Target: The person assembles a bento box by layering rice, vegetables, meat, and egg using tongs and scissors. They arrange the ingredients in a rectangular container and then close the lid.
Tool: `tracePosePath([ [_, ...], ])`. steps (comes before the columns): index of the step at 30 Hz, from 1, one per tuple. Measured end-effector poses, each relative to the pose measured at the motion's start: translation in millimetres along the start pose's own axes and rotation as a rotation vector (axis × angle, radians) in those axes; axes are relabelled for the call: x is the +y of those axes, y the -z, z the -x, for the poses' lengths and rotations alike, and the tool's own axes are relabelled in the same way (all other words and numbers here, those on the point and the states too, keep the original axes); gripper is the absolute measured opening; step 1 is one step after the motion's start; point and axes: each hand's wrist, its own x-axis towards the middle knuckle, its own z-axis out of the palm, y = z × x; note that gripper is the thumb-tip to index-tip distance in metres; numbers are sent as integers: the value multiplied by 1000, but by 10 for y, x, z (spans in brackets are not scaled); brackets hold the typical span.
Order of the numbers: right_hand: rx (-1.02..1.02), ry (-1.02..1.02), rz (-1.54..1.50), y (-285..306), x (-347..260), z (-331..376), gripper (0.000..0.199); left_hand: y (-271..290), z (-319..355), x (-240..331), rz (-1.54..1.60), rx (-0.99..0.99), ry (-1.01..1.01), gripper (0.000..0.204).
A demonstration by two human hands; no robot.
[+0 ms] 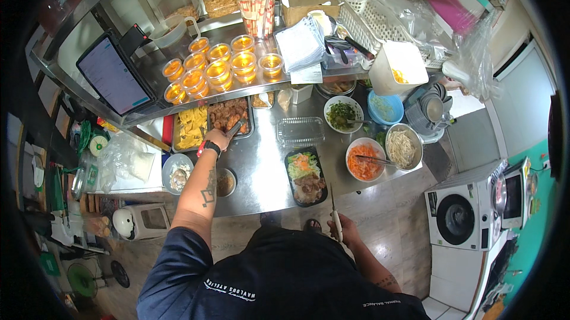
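My left hand (pixel 217 139), with a band and a watch at the wrist, is closed round metal tongs (pixel 238 126). The tongs reach into grilled meat (pixel 228 114) in a dark tray. Beside the meat lie flat yellow pieces (pixel 192 125) that look like fried wrappers or egg. Low at the table's front edge, my right hand (pixel 350 231) grips a knife (pixel 336 225) by its white handle, blade pointing away from me. Just left of the blade sits a black takeaway container (pixel 307 199) with shredded vegetables and sliced meat. Its clear lid (pixel 301 131) lies behind it.
To the right stand bowls of shredded carrot (pixel 363 167), bean sprouts (pixel 403 148) and chopped greens (pixel 342 113). A small bowl (pixel 226 183) and a bowl of white food (pixel 177 173) flank my left forearm. The shelf above holds orange sauce cups (pixel 218 75) and a tablet (pixel 114 75).
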Motion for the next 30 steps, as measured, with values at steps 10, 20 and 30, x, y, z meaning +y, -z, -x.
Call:
tracePosePath([
  [10, -91, 5, 154, -104, -422, 59, 57, -52, 321, -154, 729, -41, 167, 41],
  [20, -325, 393, 367, -924, -1543, -372, 64, -391, 1808, 531, 1551, -62, 32, 24],
  [30, -440, 404, 429, -1302, -1830, -650, 89, -476, 2515, 888, 1619, -60, -28, 24],
])
